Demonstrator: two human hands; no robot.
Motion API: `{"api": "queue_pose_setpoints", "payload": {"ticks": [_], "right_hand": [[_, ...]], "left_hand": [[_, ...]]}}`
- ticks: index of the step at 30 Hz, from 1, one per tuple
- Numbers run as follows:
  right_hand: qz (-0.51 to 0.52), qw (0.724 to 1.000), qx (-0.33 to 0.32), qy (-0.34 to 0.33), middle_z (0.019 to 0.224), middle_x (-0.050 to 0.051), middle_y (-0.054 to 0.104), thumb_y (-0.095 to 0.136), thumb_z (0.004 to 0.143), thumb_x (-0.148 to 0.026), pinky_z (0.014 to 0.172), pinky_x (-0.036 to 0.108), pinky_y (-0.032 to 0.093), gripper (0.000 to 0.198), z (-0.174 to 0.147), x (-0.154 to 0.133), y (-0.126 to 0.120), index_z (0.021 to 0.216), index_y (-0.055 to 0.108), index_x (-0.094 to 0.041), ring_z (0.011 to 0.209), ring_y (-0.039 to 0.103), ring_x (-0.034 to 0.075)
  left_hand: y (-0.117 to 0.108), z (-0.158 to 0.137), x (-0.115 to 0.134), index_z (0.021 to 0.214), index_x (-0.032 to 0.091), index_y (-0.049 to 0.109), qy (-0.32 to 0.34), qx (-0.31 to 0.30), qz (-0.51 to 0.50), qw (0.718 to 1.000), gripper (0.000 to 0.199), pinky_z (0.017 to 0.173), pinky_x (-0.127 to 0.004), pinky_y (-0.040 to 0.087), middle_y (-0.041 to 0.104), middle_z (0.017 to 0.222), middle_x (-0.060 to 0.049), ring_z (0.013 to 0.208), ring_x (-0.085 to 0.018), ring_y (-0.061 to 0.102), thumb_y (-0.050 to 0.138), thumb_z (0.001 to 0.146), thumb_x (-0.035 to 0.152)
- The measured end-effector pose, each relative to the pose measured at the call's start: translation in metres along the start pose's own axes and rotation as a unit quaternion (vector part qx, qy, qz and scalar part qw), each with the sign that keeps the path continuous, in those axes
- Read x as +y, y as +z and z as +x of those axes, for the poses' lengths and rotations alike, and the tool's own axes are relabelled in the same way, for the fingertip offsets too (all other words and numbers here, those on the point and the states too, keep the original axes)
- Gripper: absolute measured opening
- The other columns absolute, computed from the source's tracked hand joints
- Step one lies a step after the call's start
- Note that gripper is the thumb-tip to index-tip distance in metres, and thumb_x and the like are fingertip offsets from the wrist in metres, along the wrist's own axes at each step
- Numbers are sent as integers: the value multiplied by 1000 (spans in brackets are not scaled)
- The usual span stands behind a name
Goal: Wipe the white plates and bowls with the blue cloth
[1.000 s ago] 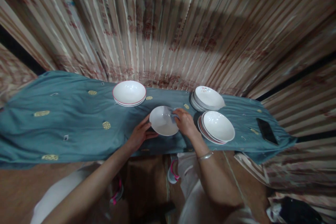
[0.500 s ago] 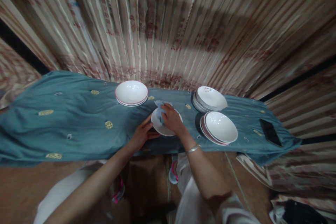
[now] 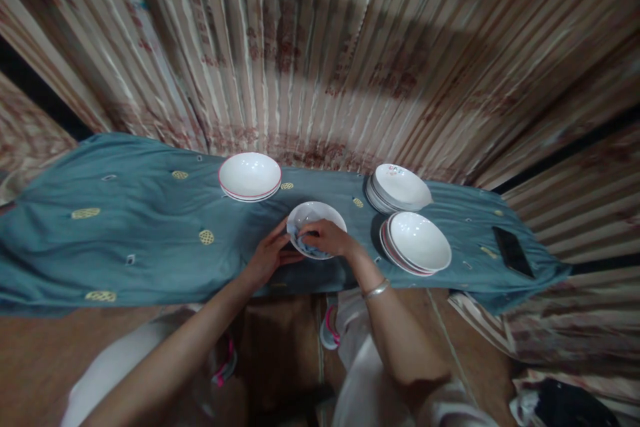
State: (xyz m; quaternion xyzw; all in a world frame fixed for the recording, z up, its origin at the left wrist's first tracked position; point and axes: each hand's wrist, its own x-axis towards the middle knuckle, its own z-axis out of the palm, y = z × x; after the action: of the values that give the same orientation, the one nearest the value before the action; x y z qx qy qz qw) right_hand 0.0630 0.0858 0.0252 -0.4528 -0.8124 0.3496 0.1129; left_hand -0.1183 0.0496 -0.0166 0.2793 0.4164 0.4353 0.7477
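A white bowl (image 3: 325,212) stands near the front edge of the cloth-covered table. My left hand (image 3: 267,257) grips its left side, with the thumb by the rim and the fingers lower against the wall. Inside the bowl, my right hand (image 3: 329,237) is closed on a bunched light-blue cloth (image 3: 300,242), pressed to the near left of the inner surface. Part of the cloth is hidden under the fingers.
Red-rimmed bowls (image 3: 250,177) are stacked at the back left. To the right stand a stack with a floral-patterned top bowl (image 3: 401,188) and another stack of white bowls (image 3: 420,241). A dark phone (image 3: 513,251) lies far right on the green tablecloth (image 3: 160,233). Curtains (image 3: 310,67) hang behind.
My right hand has moved the cloth from the far side of the bowl down toward its near side. My left hand keeps its place on the bowl.
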Motion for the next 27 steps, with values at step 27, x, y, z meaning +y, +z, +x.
{"api": "queue_pose_setpoints", "payload": {"ticks": [27], "right_hand": [[-109,990,92,-2,138,13,54,47,92,-17,110,40,39,35,4,6,22,125,59,-16,131,48,23]], "left_hand": [[1,-1,0,148,26,43,4,-6,-5,1000,68,78,-42,62,66,128,-10,79,-23,74,64,84,22]]}}
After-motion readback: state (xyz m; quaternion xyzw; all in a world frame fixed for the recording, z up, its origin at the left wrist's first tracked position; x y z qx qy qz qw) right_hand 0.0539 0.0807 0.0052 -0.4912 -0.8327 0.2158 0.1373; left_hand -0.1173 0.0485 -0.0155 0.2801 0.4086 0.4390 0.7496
